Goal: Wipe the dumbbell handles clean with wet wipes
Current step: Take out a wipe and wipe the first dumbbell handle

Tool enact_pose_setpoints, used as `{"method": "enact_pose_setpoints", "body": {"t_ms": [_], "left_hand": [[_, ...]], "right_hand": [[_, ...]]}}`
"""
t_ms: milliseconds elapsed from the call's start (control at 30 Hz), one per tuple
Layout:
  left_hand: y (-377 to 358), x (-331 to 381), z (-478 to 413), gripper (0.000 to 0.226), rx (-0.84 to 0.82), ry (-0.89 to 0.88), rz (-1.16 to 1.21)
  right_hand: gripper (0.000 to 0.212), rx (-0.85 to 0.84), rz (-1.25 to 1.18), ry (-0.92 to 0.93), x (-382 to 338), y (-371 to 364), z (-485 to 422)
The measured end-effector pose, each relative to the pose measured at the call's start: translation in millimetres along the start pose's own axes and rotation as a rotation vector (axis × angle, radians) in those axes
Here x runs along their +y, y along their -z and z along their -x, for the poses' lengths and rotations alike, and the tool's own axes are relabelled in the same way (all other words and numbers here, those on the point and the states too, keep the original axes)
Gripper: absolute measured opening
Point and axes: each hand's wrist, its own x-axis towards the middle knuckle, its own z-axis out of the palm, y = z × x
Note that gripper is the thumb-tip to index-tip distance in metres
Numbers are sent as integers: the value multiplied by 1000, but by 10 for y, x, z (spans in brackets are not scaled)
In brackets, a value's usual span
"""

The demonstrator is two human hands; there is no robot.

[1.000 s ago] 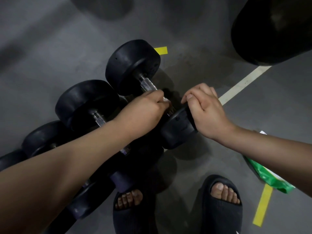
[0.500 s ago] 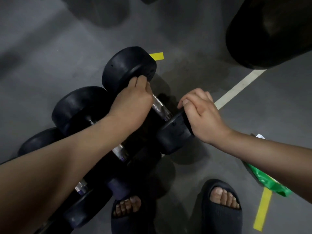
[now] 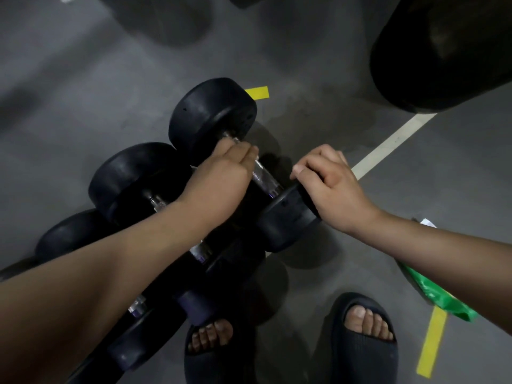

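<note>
Several black dumbbells lie side by side on the grey floor. On the farthest one, my left hand (image 3: 224,173) curls round the metal handle (image 3: 264,178) close to the far head (image 3: 210,115). No wipe shows under its fingers. My right hand (image 3: 329,187) grips the top of that dumbbell's near head (image 3: 288,220), fingers curled over its rim. A bare stretch of the handle shows between the two hands. The neighbouring dumbbell (image 3: 138,178) lies partly under my left forearm.
A green wipes pack (image 3: 437,297) lies on the floor under my right forearm. My feet in dark slippers (image 3: 363,342) stand just below the dumbbells. A large black object (image 3: 443,51) fills the top right. Yellow tape strips (image 3: 432,342) and a white line (image 3: 388,145) mark the floor.
My left hand has slid along the handle from the near head toward the far head. My right hand has stayed on the near head.
</note>
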Motion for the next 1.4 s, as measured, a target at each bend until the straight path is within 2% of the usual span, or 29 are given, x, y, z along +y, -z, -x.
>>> {"method": "enact_pose_setpoints", "body": {"t_ms": [133,267,400,500,567,633,733,867,1000,1167,1333,1400], "left_hand": [[-65,207,157,41,2,-138,218],[-149,-22,152,41,54,-77,316],[-218,-139,5,48,115,-23,256],[-229,-97,-53,42,126,-38,277],[-216,-70,-94,41,128,-34,284],[-200,-29,-149,40,116,-33,238],[-155,27,-235,37,138,28,186],[-111,17,-241,42,100,101,160],[-14,7,-277,47,-32,170,-54],[199,36,-488,44,-162,250,-183],[138,70,-359,62,-155,177,-51],[98,35,-285,67,-137,138,-88]], "right_hand": [[37,-6,-3,2,24,22,-50],[30,-39,-62,-23,61,113,-115],[31,-55,-124,-45,125,189,-173],[32,5,-118,-46,139,259,-197],[30,75,-65,68,97,330,-175],[28,65,-15,201,27,345,-145],[26,59,35,205,5,273,-139],[28,94,23,168,87,294,-189],[29,102,31,163,95,293,-203],[29,113,42,179,81,262,-187],[28,116,50,185,84,259,-178],[29,114,56,179,74,262,-174]]}}
